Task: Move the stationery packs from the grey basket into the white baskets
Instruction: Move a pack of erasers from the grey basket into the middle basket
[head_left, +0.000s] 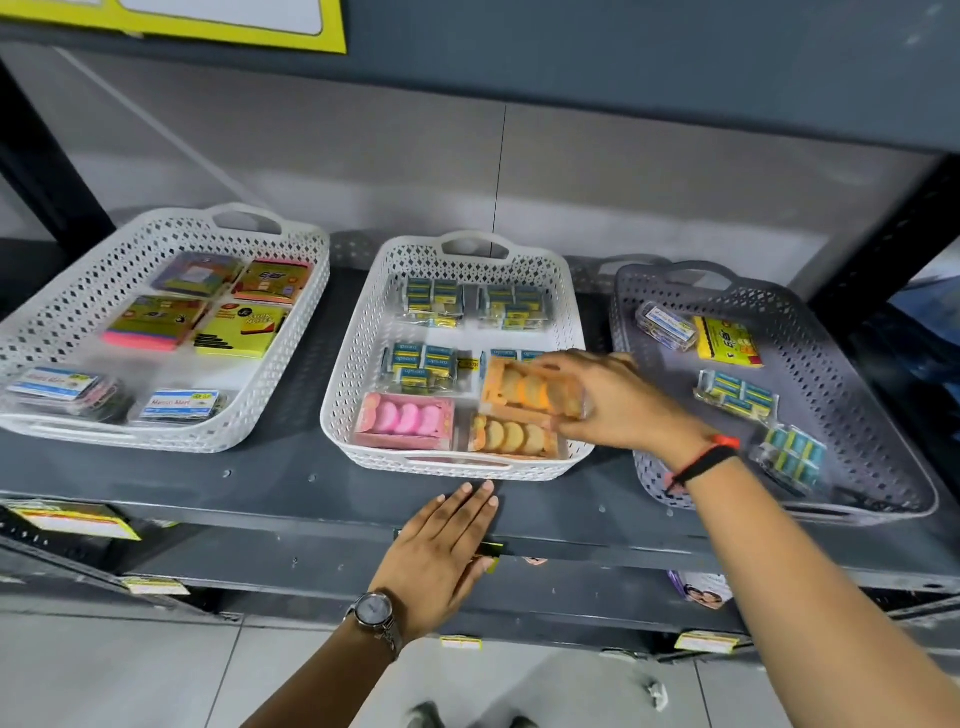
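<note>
My right hand (618, 400) is shut on an orange eraser pack (524, 389), held tilted over the front right of the middle white basket (343, 395). Below it in that basket lie another orange pack (511, 439), a pink pack (405, 421) and several blue-and-yellow eraser packs (434, 301). The grey basket (862, 395) on the right holds a yellow sticky-note pack (727, 340), a clear box (665, 325) and blue eraser packs (737, 392). The left white basket (291, 364) holds sticky-note packs (239, 330). My left hand (441, 551) rests flat on the shelf's front edge, fingers apart.
All three baskets stand on a dark grey metal shelf (291, 483) with a grey back wall. An upper shelf runs overhead. Black uprights stand at both sides. Price labels (78, 522) hang on the lower shelf edges, and a tiled floor lies below.
</note>
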